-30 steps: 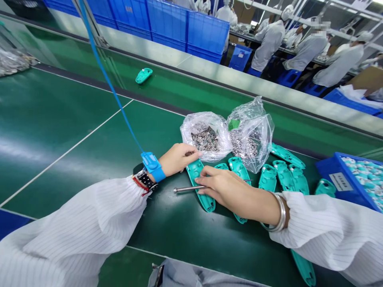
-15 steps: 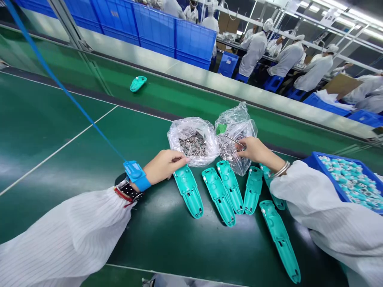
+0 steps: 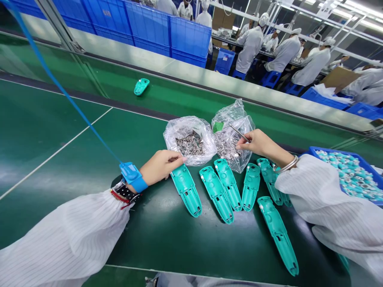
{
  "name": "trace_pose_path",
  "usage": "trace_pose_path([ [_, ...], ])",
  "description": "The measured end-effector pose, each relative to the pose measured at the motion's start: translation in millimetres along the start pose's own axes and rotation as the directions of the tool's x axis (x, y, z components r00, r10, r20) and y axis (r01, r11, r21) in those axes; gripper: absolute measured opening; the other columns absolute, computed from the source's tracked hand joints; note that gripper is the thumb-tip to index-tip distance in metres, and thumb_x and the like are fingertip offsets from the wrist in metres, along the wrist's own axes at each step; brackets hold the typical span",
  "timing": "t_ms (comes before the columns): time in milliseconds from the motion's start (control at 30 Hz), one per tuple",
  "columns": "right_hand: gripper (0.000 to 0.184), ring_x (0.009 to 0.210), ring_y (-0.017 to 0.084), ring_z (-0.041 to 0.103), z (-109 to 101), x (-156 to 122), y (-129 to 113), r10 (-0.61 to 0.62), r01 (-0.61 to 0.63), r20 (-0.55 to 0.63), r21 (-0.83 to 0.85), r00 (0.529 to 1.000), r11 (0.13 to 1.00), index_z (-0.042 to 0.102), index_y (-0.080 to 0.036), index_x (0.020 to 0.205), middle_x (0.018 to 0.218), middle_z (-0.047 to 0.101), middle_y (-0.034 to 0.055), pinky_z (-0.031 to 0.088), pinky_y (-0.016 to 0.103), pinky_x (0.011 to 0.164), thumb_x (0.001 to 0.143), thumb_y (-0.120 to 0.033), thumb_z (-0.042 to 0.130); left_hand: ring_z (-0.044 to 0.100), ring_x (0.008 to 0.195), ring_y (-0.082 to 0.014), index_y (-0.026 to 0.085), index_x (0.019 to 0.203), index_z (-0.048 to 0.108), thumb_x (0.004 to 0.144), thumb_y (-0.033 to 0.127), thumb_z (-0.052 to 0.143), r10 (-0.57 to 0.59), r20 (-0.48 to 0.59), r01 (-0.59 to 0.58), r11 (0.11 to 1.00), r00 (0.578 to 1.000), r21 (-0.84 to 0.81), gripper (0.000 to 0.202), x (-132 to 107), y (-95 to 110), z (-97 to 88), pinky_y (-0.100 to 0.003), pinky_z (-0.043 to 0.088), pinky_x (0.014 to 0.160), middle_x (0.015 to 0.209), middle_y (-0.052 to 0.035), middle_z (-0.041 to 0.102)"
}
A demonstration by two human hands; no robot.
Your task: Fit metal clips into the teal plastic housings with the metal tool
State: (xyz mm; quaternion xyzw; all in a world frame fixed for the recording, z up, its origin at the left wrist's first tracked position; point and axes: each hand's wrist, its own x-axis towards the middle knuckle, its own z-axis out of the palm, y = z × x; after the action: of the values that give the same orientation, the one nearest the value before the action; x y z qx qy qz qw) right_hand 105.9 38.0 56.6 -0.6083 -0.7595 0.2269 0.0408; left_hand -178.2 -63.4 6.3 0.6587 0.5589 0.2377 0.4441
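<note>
Along the green conveyor belt point(image 3: 89, 207), a row of teal casings point(image 3: 217, 194) lay just below two clear plastic bags, their upper ends close to the bags and their lower ends pointing toward the person. One longer casing lay nearer the person, and a stray casing point(image 3: 141, 86) sat far off on the belt's upper section. The left bag point(image 3: 190, 141) and right bag point(image 3: 231, 139) held small metal parts and stood touching each other. A blue tray point(image 3: 347, 175) of small parts sat at the right edge of view, beyond the right sleeve. Open belt stretched left of the casings, below the left arm. The left hand point(image 3: 161, 167), wearing a blue wrist strap point(image 3: 131, 177), was loosely curled just beside the left bag and first casing; I could not tell whether it held anything. The right hand point(image 3: 257, 143) narrowly pinched tweezers point(image 3: 239, 133), their tips over the right bag's open mouth.
</note>
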Motion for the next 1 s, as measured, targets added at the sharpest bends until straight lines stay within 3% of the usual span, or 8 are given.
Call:
trace_pose_path([
  [167,0.01,0.058,0.003,0.046,1.5,-3.1,-2.0,0.017,-0.017,0.0,0.082,1.0,0.996,0.065,-0.008,0.072,0.067,0.061,0.002,0.035,0.017,0.056,0.069,-0.018,0.062,0.04,0.033,-0.0051,0.015,0.064,0.048,0.081,0.047,0.045,-0.039,0.011,0.039,0.999,0.999,-0.014,0.037,-0.6,-0.1,-1.1,-0.014,0.029,0.031,0.044,0.0055,0.037],
  [300,0.011,0.045,0.0,0.032,-13.2,-14.8,-3.9,0.033,-0.03,-0.01,0.187,0.999,0.982,0.065,-0.008,0.077,0.057,0.053,-0.0016,0.026,0.018,0.047,0.07,-0.017,0.062,0.043,0.035,-0.0078,0.015,0.069,0.052,0.079,0.05,0.047,-0.079,0.081,0.08,0.997,0.994,-0.011,0.037,-1.7,4.6,-8.5,-0.016,0.033,0.03,0.046,0.0044,0.04],
  [433,0.019,0.04,-0.002,0.026,-38.6,-37.2,-10.7,0.043,-0.046,0.015,0.325,0.999,0.944,0.065,-0.008,0.086,0.05,0.045,-0.0047,0.02,0.018,0.041,0.07,-0.018,0.065,0.042,0.035,-0.007,0.015,0.065,0.048,0.078,0.053,0.048,-0.049,0.136,0.05,0.999,0.989,-0.005,0.04,-1.5,29.1,-15.7,-0.016,0.034,0.031,0.046,0.0045,0.039],
  [533,0.018,0.038,-0.002,0.024,-53.1,-59.8,-12.4,0.075,-0.097,0.067,0.454,0.995,0.886,0.064,-0.009,0.086,0.047,0.038,-0.0063,0.016,0.017,0.038,0.071,-0.02,0.065,0.042,0.034,-0.0072,0.015,0.064,0.045,0.077,0.053,0.049,-0.017,0.219,0.019,1.0,0.976,-0.005,0.041,3.9,59.9,-7.6,-0.016,0.034,0.031,0.044,0.0054,0.036],
  [633,0.024,0.037,-0.001,0.023,-64.3,-92.4,-1.2,0.023,-0.105,0.143,0.591,0.989,0.8,0.062,-0.009,0.085,0.045,0.034,-0.0067,0.013,0.016,0.036,0.071,-0.028,0.067,0.042,0.034,-0.0076,0.016,0.065,0.044,0.079,0.052,0.047,0.028,0.357,-0.024,1.0,0.934,-0.014,0.039,15.1,95.0,19.8,-0.016,0.033,0.03,0.045,0.0055,0.037],
  [733,0.032,0.036,-0.001,0.025,-73.1,-137.6,21.8,-0.029,-0.083,0.153,0.675,0.988,0.733,0.061,-0.01,0.085,0.048,0.04,-0.0049,0.013,0.016,0.034,0.071,-0.039,0.067,0.044,0.035,-0.0078,0.016,0.062,0.039,0.082,0.049,0.044,0.133,0.491,-0.145,0.989,0.861,-0.015,0.039,31.7,129.0,63.9,-0.016,0.031,0.033,0.045,0.0054,0.036],
  [900,0.042,0.038,-0.001,0.032,-65.8,-212.8,61.2,0.149,-0.147,0.056,0.683,0.987,0.715,0.056,-0.013,0.1,0.069,0.058,0.0011,0.018,0.013,0.033,0.072,-0.044,0.065,0.04,0.045,-0.0047,0.013,0.06,0.038,0.089,0.038,0.038,0.361,0.561,-0.475,0.877,0.745,0.067,0.039,65.9,169.3,150.4,-0.017,0.028,0.048,0.051,0.0039,0.037],
  [1000,0.041,0.039,-0.002,0.03,-46.0,-239.8,78.2,0.279,-0.24,0.049,0.664,0.959,0.708,0.058,-0.01,0.089,0.068,0.059,0.0022,0.017,0.013,0.034,0.069,-0.044,0.067,0.039,0.057,-0.0062,0.012,0.061,0.041,0.091,0.033,0.037,0.436,0.555,-0.601,0.785,0.709,0.151,0.036,81.2,178.6,190.8,-0.019,0.027,0.056,0.06,0.0017,0.044],
])
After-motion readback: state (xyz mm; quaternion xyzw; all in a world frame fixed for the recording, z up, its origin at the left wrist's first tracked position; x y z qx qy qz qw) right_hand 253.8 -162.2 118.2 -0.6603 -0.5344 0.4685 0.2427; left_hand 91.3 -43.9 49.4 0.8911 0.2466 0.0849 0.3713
